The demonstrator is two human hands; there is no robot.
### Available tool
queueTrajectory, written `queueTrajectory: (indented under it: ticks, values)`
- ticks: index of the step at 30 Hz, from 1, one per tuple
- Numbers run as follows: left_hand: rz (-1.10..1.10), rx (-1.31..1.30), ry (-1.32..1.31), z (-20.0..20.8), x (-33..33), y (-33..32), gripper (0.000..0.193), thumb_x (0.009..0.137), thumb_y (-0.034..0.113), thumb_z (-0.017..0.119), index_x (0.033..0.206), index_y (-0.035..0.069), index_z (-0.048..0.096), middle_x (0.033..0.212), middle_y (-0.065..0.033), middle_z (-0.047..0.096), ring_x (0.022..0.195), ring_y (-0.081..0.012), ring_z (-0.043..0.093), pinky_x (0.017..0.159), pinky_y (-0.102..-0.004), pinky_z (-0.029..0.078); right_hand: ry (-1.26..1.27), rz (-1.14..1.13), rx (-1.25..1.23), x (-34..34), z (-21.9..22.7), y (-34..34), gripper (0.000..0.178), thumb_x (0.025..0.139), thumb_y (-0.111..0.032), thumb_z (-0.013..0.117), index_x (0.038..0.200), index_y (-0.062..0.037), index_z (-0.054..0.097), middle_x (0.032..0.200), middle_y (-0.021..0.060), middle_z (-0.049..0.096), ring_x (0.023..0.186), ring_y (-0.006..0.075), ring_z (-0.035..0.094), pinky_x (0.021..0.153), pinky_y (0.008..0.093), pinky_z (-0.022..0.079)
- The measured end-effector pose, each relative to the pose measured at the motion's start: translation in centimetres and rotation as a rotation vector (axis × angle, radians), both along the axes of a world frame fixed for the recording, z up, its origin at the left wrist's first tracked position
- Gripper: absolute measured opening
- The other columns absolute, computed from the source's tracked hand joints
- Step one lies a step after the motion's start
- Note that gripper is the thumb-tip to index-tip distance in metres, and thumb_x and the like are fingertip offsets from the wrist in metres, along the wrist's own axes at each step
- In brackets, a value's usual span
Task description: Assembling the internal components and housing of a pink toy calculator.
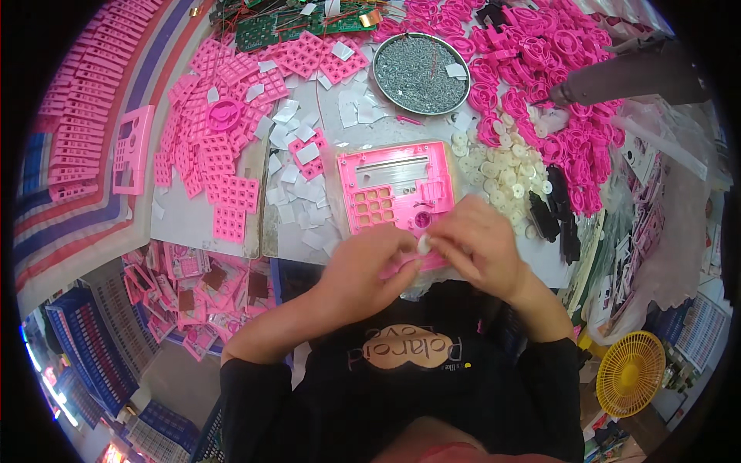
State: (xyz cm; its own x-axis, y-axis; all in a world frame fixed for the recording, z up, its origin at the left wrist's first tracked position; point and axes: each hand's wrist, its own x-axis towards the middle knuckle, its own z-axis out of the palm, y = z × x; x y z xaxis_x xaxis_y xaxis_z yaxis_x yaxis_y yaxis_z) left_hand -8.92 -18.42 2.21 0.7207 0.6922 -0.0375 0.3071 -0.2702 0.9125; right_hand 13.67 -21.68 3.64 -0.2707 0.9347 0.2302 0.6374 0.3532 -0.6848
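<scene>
Both hands meet at the near edge of the bench: the left hand (pixel 369 266) and right hand (pixel 480 245) pinch a small white disc (pixel 424 244) between their fingertips, just above the lower edge of the pink plastic faceplate (pixel 395 190). To do this well, I'd judge the disc wants holding by its rim, kept flat and square to the round hole low on the panel. The faceplate lies flat on the bench in front of the person, a bright pink panel with a long slot along the top and a grid of square key openings.
</scene>
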Motion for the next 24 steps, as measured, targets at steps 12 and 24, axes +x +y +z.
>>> queueTrajectory:
  ticks: [12, 24]
  values:
    - [-0.052, 0.573, 0.235, -2.1, -0.5, 0.2, 0.043, 0.078, 0.024, 0.077, 0.117, 0.012, 0.065, 0.123, -0.0054, 0.058, 0.116, -0.0288, 0.054, 0.100, -0.0458, 0.040, -0.365, -0.140, 0.019, -2.1, -2.1, 1.1, 0.014, 0.075, -0.010, 0.075, 0.080, -0.0089, 0.061, 0.080, 0.0070, 0.060, 0.078, 0.0293, 0.055, 0.069, 0.0424, 0.042]
    - [-0.043, 0.528, 0.206, -2.5, -0.8, 0.2, 0.042, 0.078, 0.022, 0.076, 0.117, 0.012, 0.066, 0.123, -0.0060, 0.057, 0.117, -0.0299, 0.053, 0.100, -0.0462, 0.039, -0.403, -0.251, -0.012, -2.9, -2.8, 0.1, 0.018, 0.073, -0.011, 0.074, 0.083, -0.0094, 0.059, 0.084, 0.0060, 0.060, 0.083, 0.0281, 0.053, 0.078, 0.0442, 0.036]
